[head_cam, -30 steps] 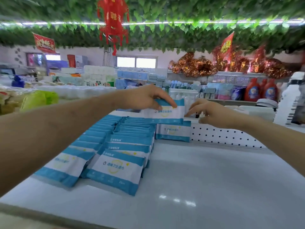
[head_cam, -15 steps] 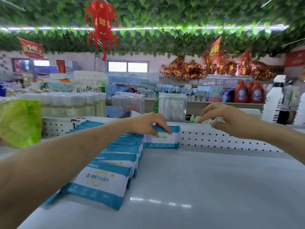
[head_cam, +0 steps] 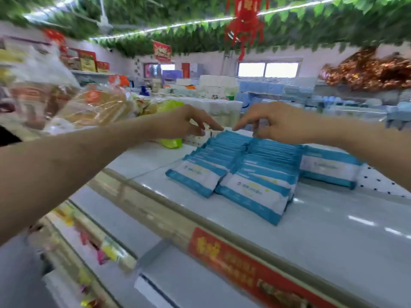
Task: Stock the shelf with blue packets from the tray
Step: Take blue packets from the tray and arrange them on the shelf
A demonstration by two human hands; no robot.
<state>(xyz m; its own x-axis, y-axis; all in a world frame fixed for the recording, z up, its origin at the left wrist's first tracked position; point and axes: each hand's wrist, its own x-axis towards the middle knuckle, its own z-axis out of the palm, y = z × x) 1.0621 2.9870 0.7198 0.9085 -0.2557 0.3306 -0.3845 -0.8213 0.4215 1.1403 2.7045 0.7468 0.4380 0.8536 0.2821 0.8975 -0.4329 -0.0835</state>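
Two rows of blue and white packets (head_cam: 240, 165) lean back on the white shelf top (head_cam: 333, 230), and a single packet (head_cam: 329, 167) stands upright to their right against the perforated back rail. My left hand (head_cam: 186, 124) hovers over the far end of the left row, fingers relaxed and holding nothing. My right hand (head_cam: 273, 123) reaches over the far end of the right row, its fingers pointing down at the packet tops. No tray is in view.
Bagged bread (head_cam: 95, 105) and a green packet (head_cam: 171, 142) lie on the shelf to the left. A red price strip (head_cam: 255, 265) runs along the shelf's front edge, with lower shelves below. Store shelving fills the background.
My left hand let go of the packet it set upright at the back. The view swung left, and both hands came together over the far ends of the rows.
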